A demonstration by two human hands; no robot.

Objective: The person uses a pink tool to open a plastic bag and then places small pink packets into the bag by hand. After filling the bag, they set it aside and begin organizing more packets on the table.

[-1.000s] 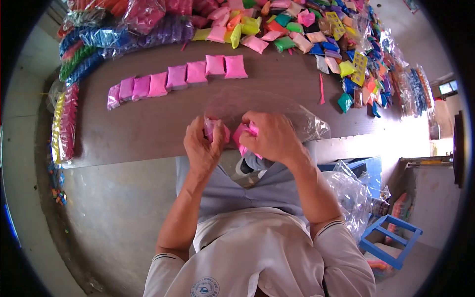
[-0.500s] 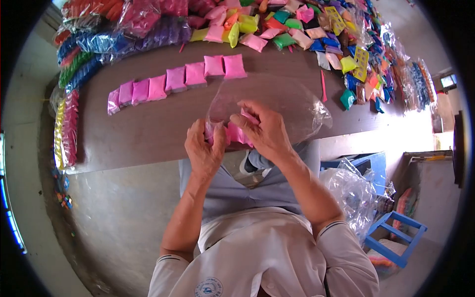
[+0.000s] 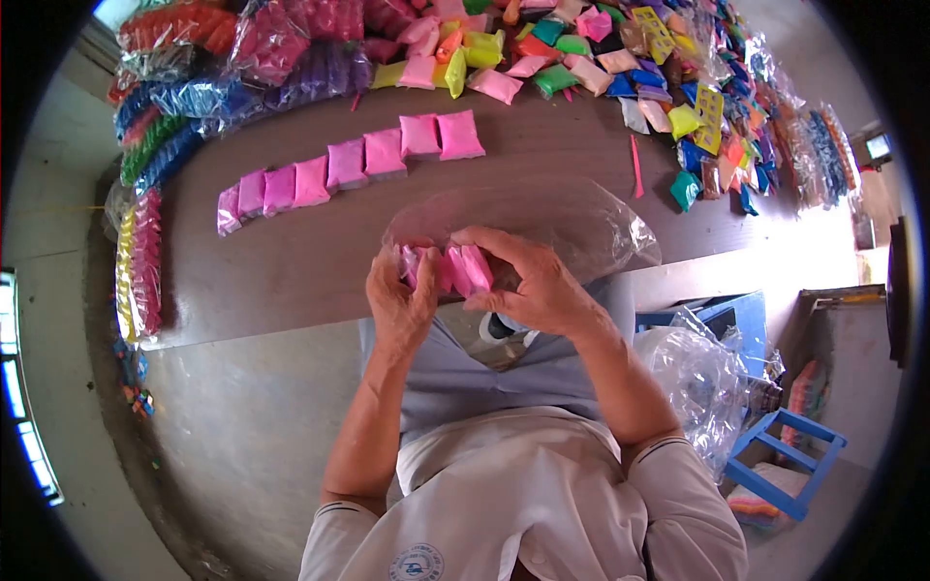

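Between my two hands, at the table's near edge, is a short row of small pink packets standing side by side. My left hand grips the left end of the row, thumb in front. The right end is held by my right hand, its fingers curled behind and its thumb below. A large clear plastic bag spreads over the table just behind the hands and overlaps the packets in this view. Farther back, a slanting line of pink and purplish-pink packets lies on the brown table.
Loose packets in many colours heap along the back and right. Bagged rows of packets pile up at the back left. A thin red stick lies at the right. Beside my right leg are crumpled clear plastic and a blue frame.
My right hand has lowered and now presses the right end of the packets, which sit closer together. The clear bag has slumped flatter. The view has shifted slightly.
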